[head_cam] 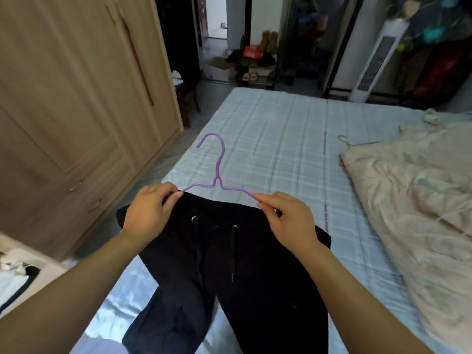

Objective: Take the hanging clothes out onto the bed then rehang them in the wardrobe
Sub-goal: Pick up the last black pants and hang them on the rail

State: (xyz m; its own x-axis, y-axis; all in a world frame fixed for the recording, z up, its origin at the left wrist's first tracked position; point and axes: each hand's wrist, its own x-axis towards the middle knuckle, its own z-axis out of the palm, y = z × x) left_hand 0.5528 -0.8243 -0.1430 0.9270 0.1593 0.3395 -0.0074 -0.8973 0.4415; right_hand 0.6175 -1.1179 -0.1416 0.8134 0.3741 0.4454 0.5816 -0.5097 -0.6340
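Black drawstring trousers (229, 272) lie flat on the bed (281, 139), waistband pointing away from me. A purple wire hanger (217, 164) rests at the waistband with its hook toward the foot of the bed. My left hand (148, 215) pinches the hanger's left shoulder together with the left end of the waistband. My right hand (288, 221) pinches the hanger's right shoulder at the waistband's right end. The hanger's lower parts are hidden under the fabric and my fingers. The wooden wardrobe (76, 103) stands to the left with its doors closed.
A pale quilt (419, 200) is bunched along the bed's right side, with a pink hanger (350, 144) poking out beside it. A stool (186, 98) stands past the wardrobe. A shoe rack (258, 62) and a white tower fan (375, 60) stand beyond the bed's foot.
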